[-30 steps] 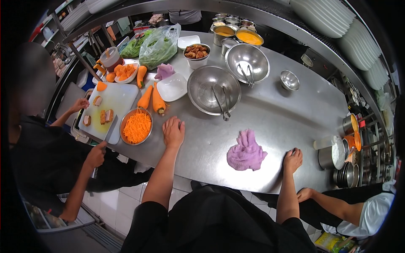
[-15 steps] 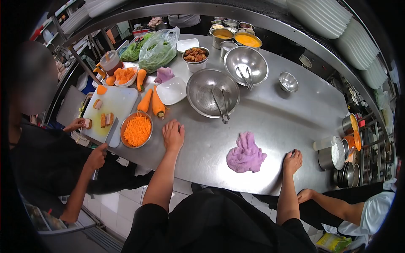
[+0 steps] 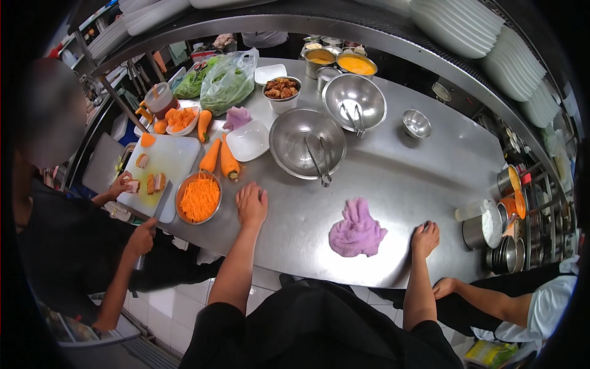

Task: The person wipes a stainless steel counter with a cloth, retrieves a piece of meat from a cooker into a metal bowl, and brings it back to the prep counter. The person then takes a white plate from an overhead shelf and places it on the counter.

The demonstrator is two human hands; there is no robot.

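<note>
My left hand (image 3: 251, 205) lies flat on the steel table (image 3: 289, 227), fingers a little spread, holding nothing, just right of a bowl of shredded carrot (image 3: 198, 197). My right hand (image 3: 425, 238) rests near the table's front edge at the right, fingers curled down onto the steel; whether anything is under them is hidden. Between my hands a crumpled purple cloth (image 3: 357, 228) lies closer to the right one, touching neither. Beyond it stand a perforated bowl (image 3: 295, 150) and a shiny bowl (image 3: 369, 98), each with tongs.
At the left a co-worker holds a knife (image 3: 165, 200) and a meat piece over a white cutting board (image 3: 178, 154). Carrots (image 3: 228, 161), a square white dish (image 3: 248, 140) and bagged greens (image 3: 227, 86) lie behind. Another person's arm (image 3: 491, 301) is at the right, below metal pots (image 3: 476, 232).
The view has tilted slightly, so the table things sit lower. The co-worker's left hand has moved to a meat piece at the board's edge and lifted it. My hands stay in place.
</note>
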